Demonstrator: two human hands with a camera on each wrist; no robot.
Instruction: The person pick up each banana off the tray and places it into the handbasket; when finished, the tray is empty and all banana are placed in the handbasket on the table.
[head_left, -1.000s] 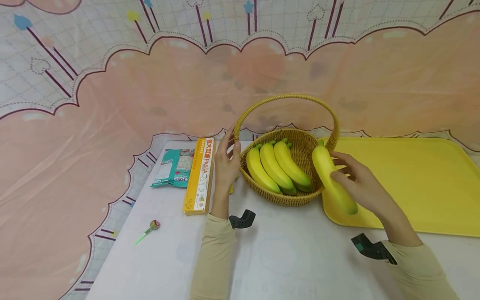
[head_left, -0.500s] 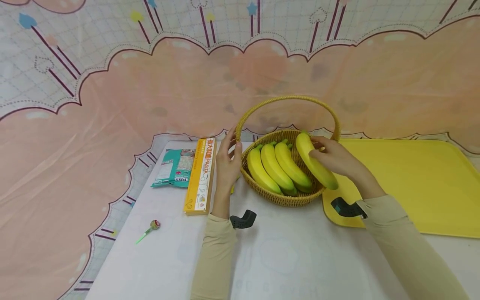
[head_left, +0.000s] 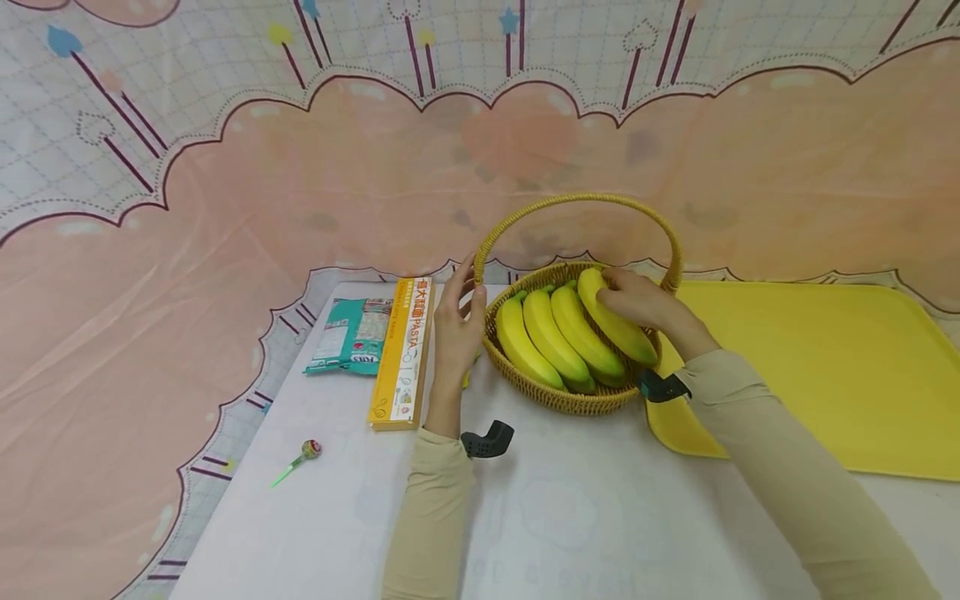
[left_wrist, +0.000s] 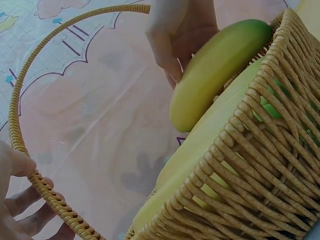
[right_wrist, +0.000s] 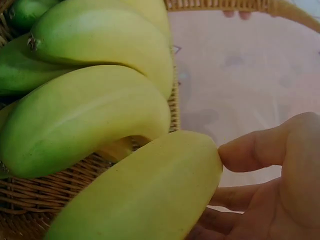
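A wicker basket (head_left: 570,403) with a tall arched handle (head_left: 583,198) stands at the middle of the table. Several yellow bananas (head_left: 555,337) with green tips lie side by side in it. My left hand (head_left: 457,333) pinches the left side of the handle; in the left wrist view the thumb is in front and the fingers are behind. With my right hand (head_left: 639,302) I grip another banana (head_left: 613,323) over the basket's right part. The right wrist view shows my thumb and fingers (right_wrist: 250,150) at one end of this banana (right_wrist: 150,190), apart from its neighbour there.
Left of the basket lie a yellow pasta box (head_left: 401,358) and a teal packet (head_left: 348,333). A lollipop (head_left: 303,454) is nearer the front left. On the right, a yellow tray (head_left: 817,375) lies beside the basket. A patterned cloth (head_left: 375,192) hangs behind the table.
My right hand has carried the banana leftward from the basket's right edge to over its inside, beside the others. The left hand has stayed on the handle.
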